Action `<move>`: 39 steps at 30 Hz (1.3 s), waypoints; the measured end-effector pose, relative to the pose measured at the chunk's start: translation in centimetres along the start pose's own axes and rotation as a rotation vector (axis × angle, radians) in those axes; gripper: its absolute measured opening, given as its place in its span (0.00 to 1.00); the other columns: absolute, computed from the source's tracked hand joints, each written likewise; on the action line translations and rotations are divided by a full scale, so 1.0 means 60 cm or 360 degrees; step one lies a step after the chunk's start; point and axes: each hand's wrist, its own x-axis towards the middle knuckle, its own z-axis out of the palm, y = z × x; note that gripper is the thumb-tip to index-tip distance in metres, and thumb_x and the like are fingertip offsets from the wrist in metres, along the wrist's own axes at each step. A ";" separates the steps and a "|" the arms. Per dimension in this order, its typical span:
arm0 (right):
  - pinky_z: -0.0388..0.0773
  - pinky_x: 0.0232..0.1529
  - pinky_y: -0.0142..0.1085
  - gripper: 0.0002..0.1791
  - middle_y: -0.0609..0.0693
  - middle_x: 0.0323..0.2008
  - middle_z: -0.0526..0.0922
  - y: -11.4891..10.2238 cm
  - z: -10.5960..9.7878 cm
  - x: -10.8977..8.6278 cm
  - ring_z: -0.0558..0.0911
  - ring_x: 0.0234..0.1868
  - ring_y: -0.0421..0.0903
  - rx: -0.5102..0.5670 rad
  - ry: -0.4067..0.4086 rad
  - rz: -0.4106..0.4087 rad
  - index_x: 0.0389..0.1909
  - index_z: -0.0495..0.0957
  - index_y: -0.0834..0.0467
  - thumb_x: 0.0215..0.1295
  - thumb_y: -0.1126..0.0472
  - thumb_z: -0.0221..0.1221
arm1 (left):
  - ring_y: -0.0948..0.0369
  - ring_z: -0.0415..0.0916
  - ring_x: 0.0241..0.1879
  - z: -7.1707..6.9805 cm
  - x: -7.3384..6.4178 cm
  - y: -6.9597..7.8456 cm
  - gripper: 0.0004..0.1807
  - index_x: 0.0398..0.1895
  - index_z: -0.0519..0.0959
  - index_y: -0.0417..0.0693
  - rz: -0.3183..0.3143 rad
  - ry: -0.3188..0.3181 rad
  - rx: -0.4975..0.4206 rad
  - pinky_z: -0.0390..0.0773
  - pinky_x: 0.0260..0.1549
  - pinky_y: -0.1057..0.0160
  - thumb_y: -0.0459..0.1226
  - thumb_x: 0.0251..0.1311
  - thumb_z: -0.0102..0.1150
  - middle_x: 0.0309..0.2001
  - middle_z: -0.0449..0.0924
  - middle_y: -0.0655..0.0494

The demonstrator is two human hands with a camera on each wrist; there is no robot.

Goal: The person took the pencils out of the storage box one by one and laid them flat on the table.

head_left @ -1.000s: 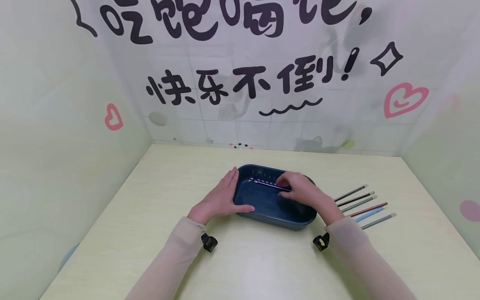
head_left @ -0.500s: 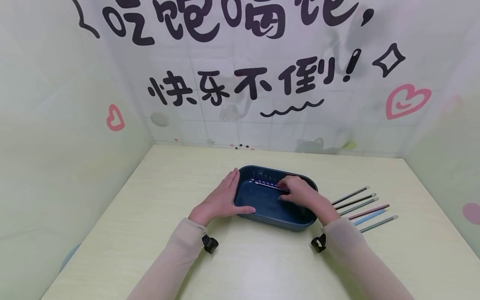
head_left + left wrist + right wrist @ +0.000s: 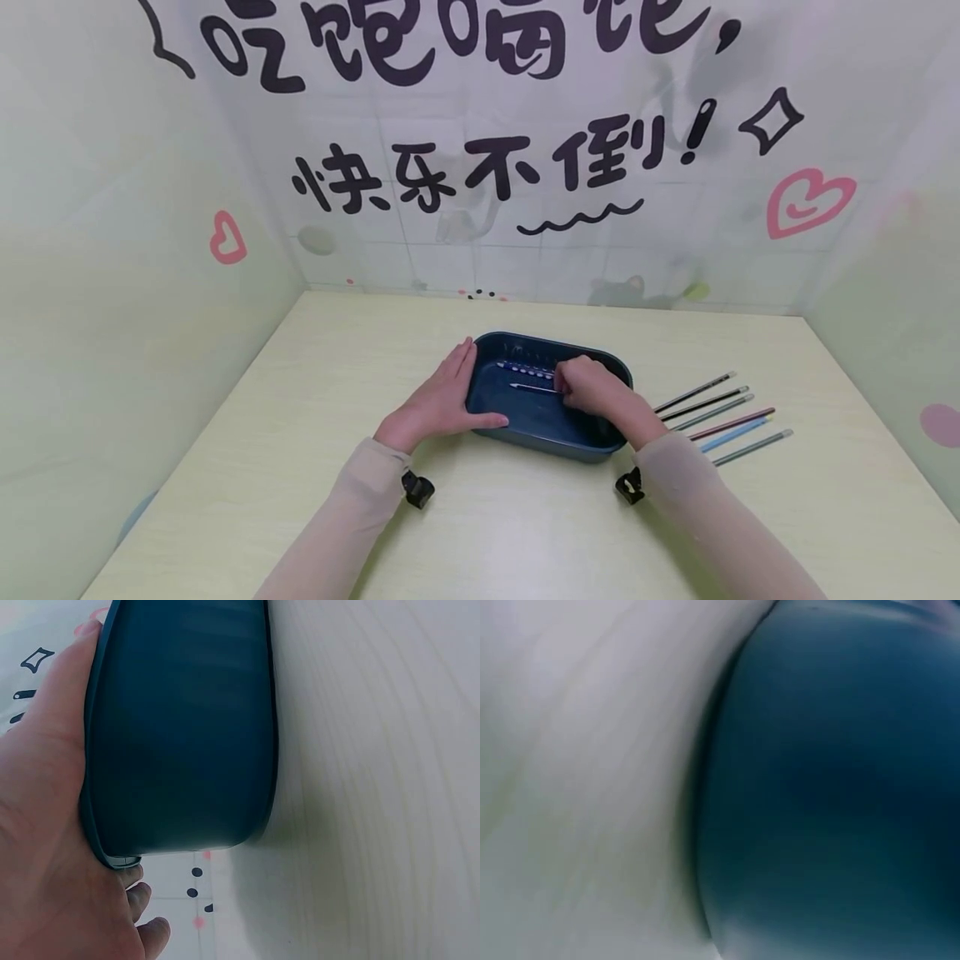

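Note:
A dark blue oblong tray (image 3: 525, 417) stands on the table. My left hand (image 3: 441, 396) rests against its left end, fingers straight along the outside and thumb over the near rim. In the left wrist view, the left hand (image 3: 56, 795) lies along the rim of the tray (image 3: 184, 735). My right hand (image 3: 596, 390) reaches inside and pinches a slim pencil (image 3: 532, 387) whose pointed end sticks out leftward; the rest is hidden by the hand. Beyond it, a purple pencil with white spots (image 3: 525, 369) lies along the far wall. The right wrist view shows mostly the tray's outer wall (image 3: 817, 787).
Right of the tray, several pencils lie side by side, among them a light blue pencil (image 3: 737, 433), a dark red pencil (image 3: 735, 423) and a grey pencil (image 3: 753, 447). The right forearm covers their left ends. A printed cloth backdrop (image 3: 480, 258) rises behind the table.
My right hand has drawn the slim pencil toward me, apart from the spotted one, and its fingers have curled in more. My left hand and the tray have stayed put.

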 end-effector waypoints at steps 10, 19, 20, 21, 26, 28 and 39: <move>0.73 0.31 0.33 0.08 0.48 0.27 0.77 0.001 0.002 -0.002 0.74 0.29 0.43 0.0082 -0.0043 -0.0076 0.32 0.77 0.56 0.57 0.67 0.68 | 0.51 0.33 0.82 0.000 0.000 -0.002 0.69 0.80 0.36 0.41 0.0003 -0.0007 -0.0002 0.50 0.79 0.50 0.69 0.51 0.63 0.82 0.30 0.47; 0.72 0.30 0.30 0.07 0.45 0.26 0.77 0.000 -0.015 -0.031 0.73 0.28 0.40 0.0259 0.0146 -0.0298 0.30 0.77 0.55 0.53 0.67 0.66 | 0.51 0.33 0.82 0.000 -0.001 0.000 0.69 0.80 0.36 0.42 -0.0013 -0.0018 -0.0015 0.50 0.79 0.50 0.70 0.50 0.63 0.82 0.29 0.48; 0.72 0.30 0.30 0.07 0.45 0.25 0.77 -0.001 -0.018 -0.036 0.73 0.28 0.40 0.0276 0.0169 -0.0328 0.30 0.77 0.55 0.53 0.67 0.65 | 0.51 0.33 0.82 0.000 -0.001 0.000 0.69 0.80 0.36 0.42 -0.0016 -0.0019 -0.0019 0.50 0.79 0.50 0.70 0.50 0.63 0.82 0.29 0.48; 0.72 0.30 0.30 0.07 0.45 0.25 0.77 -0.002 -0.021 -0.040 0.73 0.27 0.39 0.0289 0.0190 -0.0352 0.30 0.77 0.55 0.52 0.67 0.65 | 0.51 0.33 0.82 0.000 -0.001 0.001 0.69 0.80 0.36 0.42 -0.0022 -0.0020 -0.0018 0.50 0.79 0.50 0.70 0.50 0.63 0.82 0.29 0.49; 0.72 0.29 0.29 0.08 0.44 0.25 0.76 -0.009 -0.039 -0.063 0.71 0.26 0.38 0.0355 0.0264 -0.0455 0.30 0.76 0.54 0.52 0.68 0.64 | 0.52 0.33 0.82 0.000 0.000 0.001 0.70 0.80 0.36 0.42 -0.0029 -0.0016 -0.0015 0.50 0.79 0.51 0.70 0.50 0.63 0.82 0.29 0.49; 0.72 0.29 0.29 0.08 0.44 0.26 0.76 -0.010 -0.047 -0.074 0.71 0.27 0.38 0.0378 0.0292 -0.0482 0.30 0.76 0.54 0.52 0.69 0.63 | 0.52 0.33 0.82 0.000 0.000 0.001 0.70 0.80 0.36 0.42 -0.0023 -0.0017 -0.0016 0.50 0.79 0.51 0.70 0.50 0.63 0.82 0.29 0.49; 0.76 0.33 0.31 0.13 0.40 0.29 0.76 -0.004 -0.076 -0.147 0.72 0.32 0.37 0.0368 0.0518 -0.0578 0.32 0.75 0.52 0.51 0.72 0.65 | 0.50 0.33 0.81 0.001 0.003 -0.001 0.69 0.80 0.36 0.42 -0.0009 -0.0026 0.0004 0.50 0.78 0.49 0.70 0.51 0.63 0.82 0.28 0.48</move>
